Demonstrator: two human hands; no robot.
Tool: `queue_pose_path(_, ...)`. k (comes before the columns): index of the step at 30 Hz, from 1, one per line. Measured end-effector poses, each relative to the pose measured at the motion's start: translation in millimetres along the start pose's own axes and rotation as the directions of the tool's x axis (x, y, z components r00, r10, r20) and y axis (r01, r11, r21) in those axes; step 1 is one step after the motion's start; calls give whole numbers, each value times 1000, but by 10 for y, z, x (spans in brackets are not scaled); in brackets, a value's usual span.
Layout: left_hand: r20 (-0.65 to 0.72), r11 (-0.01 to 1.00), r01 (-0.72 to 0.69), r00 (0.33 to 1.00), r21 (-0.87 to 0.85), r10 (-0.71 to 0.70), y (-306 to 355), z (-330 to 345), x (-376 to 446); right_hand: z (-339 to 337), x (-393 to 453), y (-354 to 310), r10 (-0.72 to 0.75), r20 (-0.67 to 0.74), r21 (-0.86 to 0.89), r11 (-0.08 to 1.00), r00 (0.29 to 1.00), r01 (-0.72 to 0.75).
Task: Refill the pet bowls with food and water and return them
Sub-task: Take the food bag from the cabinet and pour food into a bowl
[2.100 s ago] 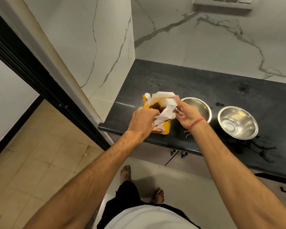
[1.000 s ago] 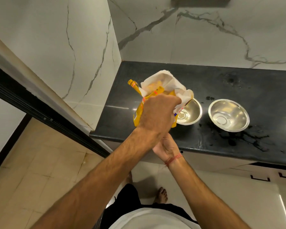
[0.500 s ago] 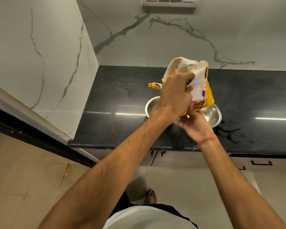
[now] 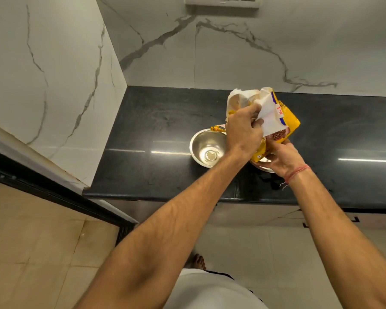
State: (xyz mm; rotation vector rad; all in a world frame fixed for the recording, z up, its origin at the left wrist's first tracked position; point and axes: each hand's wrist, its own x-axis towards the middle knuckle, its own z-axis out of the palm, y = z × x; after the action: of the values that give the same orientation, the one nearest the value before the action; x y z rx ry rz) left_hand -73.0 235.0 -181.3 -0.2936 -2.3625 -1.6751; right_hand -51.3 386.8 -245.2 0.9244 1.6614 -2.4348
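Note:
A yellow pet food bag [image 4: 286,121] with a white crumpled top is held tilted above the black counter [image 4: 156,134]. My left hand [image 4: 243,129] grips its white upper part. My right hand [image 4: 281,156] supports the bag's lower end from below. An empty steel bowl [image 4: 206,148] stands on the counter just left of my left wrist. A second steel bowl [image 4: 262,167] sits under the bag, mostly hidden by it and my right hand; only a sliver of rim shows. Whether food is falling cannot be seen.
Marble walls enclose the counter at the back and left, forming a corner. A switch plate [image 4: 222,1] is on the back wall. A dark door frame [image 4: 54,192] runs along the left. Cabinet fronts with dark handles [image 4: 354,219] are below the counter.
The bag went from upright at the counter's front, left of the bowls, to lifted and tilted over the right bowl. My right hand shifted from its top to under its lower end.

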Motion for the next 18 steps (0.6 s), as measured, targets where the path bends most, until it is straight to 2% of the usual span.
queue_pose_path(5, -78, 996, 40, 996, -74, -46, -124, 62, -87, 19, 68, -31, -60, -63, -120, 991, 996, 52)
queue_pose_path(9, -111, 988, 79, 989, -131, -94, -211, 84, -113, 75, 91, -40, -51, -84, -138, 990, 995, 39)
queue_pose_path(18, -97, 959, 185, 973, -217, -209, -277, 61, -164, 159, 129, -66, -121, -135, -251, 964, 983, 85)
